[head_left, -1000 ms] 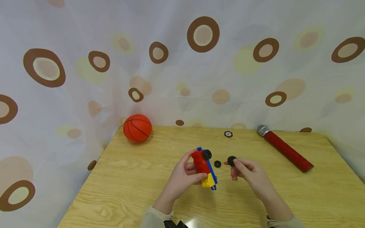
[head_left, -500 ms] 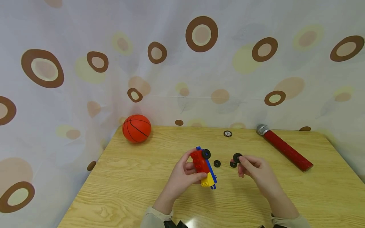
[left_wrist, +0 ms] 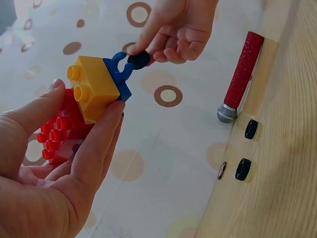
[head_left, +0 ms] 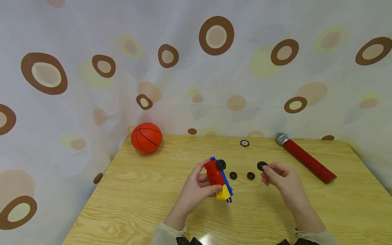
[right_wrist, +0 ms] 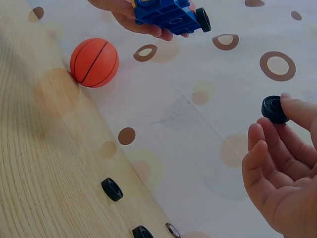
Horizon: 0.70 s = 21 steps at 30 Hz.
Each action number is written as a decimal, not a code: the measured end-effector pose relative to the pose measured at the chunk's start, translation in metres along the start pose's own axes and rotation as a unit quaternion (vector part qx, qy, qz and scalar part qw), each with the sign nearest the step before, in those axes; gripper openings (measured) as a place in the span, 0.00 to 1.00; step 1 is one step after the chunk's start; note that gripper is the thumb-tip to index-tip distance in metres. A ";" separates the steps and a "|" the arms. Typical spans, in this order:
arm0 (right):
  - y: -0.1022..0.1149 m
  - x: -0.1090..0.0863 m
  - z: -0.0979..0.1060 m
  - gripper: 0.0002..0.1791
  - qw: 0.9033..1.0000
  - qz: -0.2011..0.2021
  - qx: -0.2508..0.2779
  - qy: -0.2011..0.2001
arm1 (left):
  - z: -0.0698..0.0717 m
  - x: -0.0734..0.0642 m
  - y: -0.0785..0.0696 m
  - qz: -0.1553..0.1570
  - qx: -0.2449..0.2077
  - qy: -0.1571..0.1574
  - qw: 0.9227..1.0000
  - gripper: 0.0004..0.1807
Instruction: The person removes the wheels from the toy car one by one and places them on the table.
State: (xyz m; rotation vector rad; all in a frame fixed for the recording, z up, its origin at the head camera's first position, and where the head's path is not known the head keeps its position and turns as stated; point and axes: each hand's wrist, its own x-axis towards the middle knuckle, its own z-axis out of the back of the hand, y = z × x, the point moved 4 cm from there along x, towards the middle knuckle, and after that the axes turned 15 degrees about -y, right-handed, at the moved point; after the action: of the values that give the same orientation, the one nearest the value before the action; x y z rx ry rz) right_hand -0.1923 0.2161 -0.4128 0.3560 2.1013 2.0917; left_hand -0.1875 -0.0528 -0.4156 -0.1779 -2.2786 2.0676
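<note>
We see spotted cloth behind wooden table; on it, red microphone back right, ball back left. Left hand grips toy car above table. Right hand pinches 1 loose wheel, also raised; 2 more wheels lie between hands.

Clock-face from the car in the left hand, the table bears the ball at 10 o'clock, chip at 1, two loose wheels at 3, mic between 2 and 3. Another wheel, in the right hand, is between car and mic. Cloth hangs behind, at 12.
</note>
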 end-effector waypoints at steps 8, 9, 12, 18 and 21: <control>-0.006 0.008 0.009 0.07 0.999 -0.014 0.045 -0.019 | 0.001 0.000 -0.001 -0.003 0.004 -0.001 1.000 0.43; -0.007 0.010 0.010 0.07 0.999 -0.013 0.047 -0.019 | 0.001 0.000 -0.001 -0.004 0.005 -0.001 1.000 0.43; -0.009 0.013 0.013 0.07 0.999 -0.018 0.037 -0.022 | 0.001 0.000 -0.002 -0.010 0.007 0.001 1.000 0.43; -0.018 0.021 0.020 0.05 0.997 -0.042 0.031 -0.055 | 0.002 0.000 -0.004 -0.011 0.009 -0.002 1.000 0.43; -0.023 0.023 0.023 0.05 0.996 -0.050 0.029 -0.068 | 0.003 0.000 -0.004 -0.013 0.010 -0.004 1.000 0.43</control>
State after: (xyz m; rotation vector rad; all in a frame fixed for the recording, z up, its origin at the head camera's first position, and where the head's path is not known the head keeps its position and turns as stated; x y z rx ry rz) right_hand -0.2097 0.2448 -0.4343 0.3815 2.0605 1.8971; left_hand -0.1884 -0.0556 -0.4121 -0.1392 -2.2511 2.0825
